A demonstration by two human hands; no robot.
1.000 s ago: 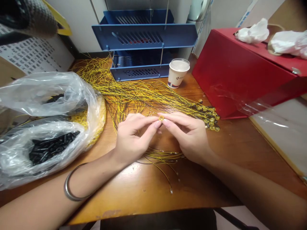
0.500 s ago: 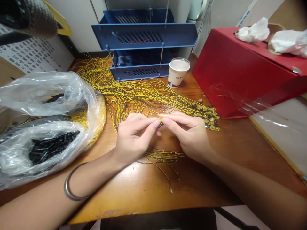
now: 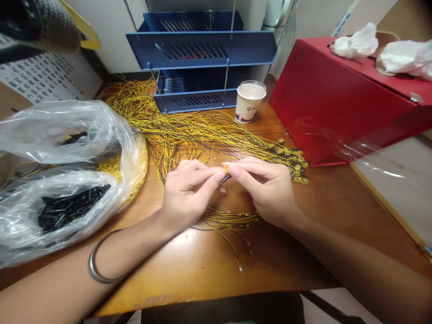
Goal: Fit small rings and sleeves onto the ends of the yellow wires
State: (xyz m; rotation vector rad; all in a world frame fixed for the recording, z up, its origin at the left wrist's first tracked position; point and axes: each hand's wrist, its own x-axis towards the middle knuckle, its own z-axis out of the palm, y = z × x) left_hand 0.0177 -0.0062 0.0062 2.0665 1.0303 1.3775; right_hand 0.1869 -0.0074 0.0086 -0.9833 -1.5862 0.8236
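Over the middle of the wooden table (image 3: 189, 279), my left hand (image 3: 189, 191) and my right hand (image 3: 270, 186) meet fingertip to fingertip. Between their thumbs and forefingers they pinch a small yellow cap (image 3: 226, 168); a short black sleeve (image 3: 226, 178) shows just below it. The fingers hide most of both parts. Beneath my hands lies a small bunch of yellow and black wires (image 3: 229, 219) with bare-looking ends. Behind them spreads a large bundle of yellow and black wires (image 3: 202, 130), ending at the right in several yellow-capped pieces (image 3: 297, 167).
Clear plastic bags at the left hold black sleeves (image 3: 72, 209) and yellow rings (image 3: 113, 167). A blue tray rack (image 3: 202, 49) stands at the back, beside a paper cup (image 3: 249, 102). To the right is a red box (image 3: 334, 108) with crumpled white tissue (image 3: 356, 42) on top.
My hands stay together on the yellow cap, and my fingers have shifted slightly around it. A little more of the black sleeve shows. The view has moved very slightly.
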